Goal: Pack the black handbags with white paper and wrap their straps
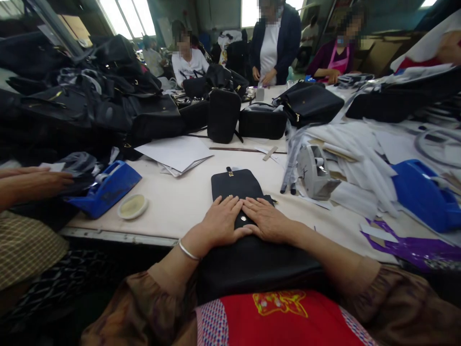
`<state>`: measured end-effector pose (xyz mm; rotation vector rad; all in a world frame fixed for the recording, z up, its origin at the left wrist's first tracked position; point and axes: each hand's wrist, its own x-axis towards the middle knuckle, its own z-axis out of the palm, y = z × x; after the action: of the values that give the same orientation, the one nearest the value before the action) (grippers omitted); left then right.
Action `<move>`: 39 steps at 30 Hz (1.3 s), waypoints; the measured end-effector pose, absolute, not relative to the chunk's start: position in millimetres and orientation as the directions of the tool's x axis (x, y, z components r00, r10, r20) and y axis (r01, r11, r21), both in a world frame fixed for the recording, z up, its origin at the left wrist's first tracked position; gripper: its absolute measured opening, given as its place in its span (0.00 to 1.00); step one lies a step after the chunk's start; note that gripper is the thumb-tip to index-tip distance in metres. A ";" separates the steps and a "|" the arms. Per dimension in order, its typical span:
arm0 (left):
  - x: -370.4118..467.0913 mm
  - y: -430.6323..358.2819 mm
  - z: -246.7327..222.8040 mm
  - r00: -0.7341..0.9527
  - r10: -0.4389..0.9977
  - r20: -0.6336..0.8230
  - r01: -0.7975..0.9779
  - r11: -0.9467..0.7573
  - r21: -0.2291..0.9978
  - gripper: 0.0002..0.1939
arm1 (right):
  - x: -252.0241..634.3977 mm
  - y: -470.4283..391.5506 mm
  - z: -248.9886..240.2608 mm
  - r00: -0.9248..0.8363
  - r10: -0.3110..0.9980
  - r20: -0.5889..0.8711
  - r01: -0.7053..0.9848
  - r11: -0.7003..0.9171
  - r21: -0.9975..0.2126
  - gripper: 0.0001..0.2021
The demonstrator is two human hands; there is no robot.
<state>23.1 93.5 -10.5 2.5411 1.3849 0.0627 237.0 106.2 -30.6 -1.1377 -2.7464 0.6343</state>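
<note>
A black bag (262, 264) lies across my lap and the table's front edge, its flap or strap part (236, 185) stretched forward on the white tabletop. My left hand (223, 221) rests flat on the black material, fingers extended. Beside it my right hand (268, 218) lies flat too, and the fingertips of both hands nearly meet. A round metal snap (243, 218) shows between the hands. At the far end of the black piece is a small tab with a gold-coloured fitting (231, 173).
Blue tape dispensers (108, 187) stand left and right (427, 192), a grey one (317, 173) nearer. A round dish (133, 206), white sheets (176, 154) and black bags (224, 115) lie around. Another person's hand (39, 182) is at left; several people work behind.
</note>
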 end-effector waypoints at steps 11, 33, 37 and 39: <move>24.0 100.2 -4.2 0.508 0.860 0.052 0.819 -0.501 0.282 0.24 | 239.6 109.0 -28.8 -0.716 0.695 -0.058 0.643 0.625 -0.442 0.37; 56.2 104.0 -6.7 0.316 0.949 -0.017 0.754 -0.240 0.611 0.09 | 244.4 111.9 -37.0 -0.729 0.681 -0.064 0.638 0.643 -0.424 0.40; 31.9 101.3 7.9 0.254 0.963 0.087 0.525 -0.212 0.824 0.10 | 244.9 110.6 -34.9 -0.727 0.684 -0.056 0.639 0.646 -0.418 0.40; 25.4 97.1 10.4 0.218 0.965 0.149 0.639 -0.257 0.725 0.07 | 244.8 110.1 -34.7 -0.726 0.685 -0.055 0.641 0.646 -0.414 0.39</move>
<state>25.4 97.1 10.4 1.9756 1.4757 0.8157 244.8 110.1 -34.7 -1.1131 -2.7526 0.6291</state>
